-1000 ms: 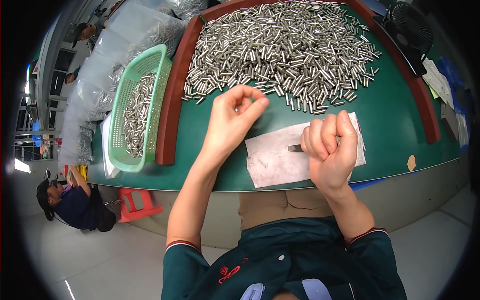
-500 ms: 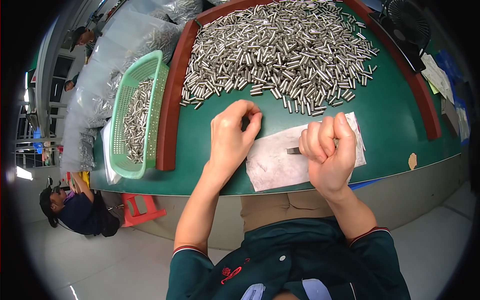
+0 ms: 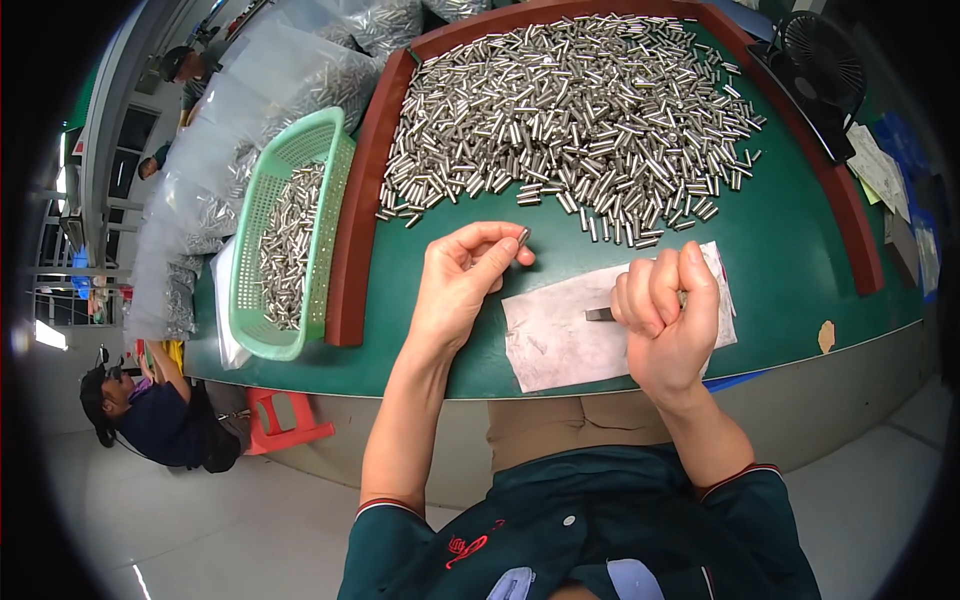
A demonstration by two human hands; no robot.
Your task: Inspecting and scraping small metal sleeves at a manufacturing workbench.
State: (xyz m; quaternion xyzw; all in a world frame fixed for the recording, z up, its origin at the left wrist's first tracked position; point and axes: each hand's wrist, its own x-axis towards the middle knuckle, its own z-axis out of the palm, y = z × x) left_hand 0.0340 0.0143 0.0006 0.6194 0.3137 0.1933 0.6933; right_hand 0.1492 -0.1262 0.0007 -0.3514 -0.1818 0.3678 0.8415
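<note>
Above the bench [image 3: 800, 255], right hand [image 3: 668, 320] clamped on part-hidden tool [image 3: 598, 314], left hand [image 3: 460, 280] on pin [image 3: 524, 237]

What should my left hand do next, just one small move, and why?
Perhaps carry the metal pin toward the flat tip: the left hand pinches the pin, while the right hand holds that tip over the pale sheet, pointing left.

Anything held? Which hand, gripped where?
Left hand: a metal pin, pinched with one end exposed. Right hand: a flat dark piece in the fist, one end sticking out; gripped part hidden.
</note>
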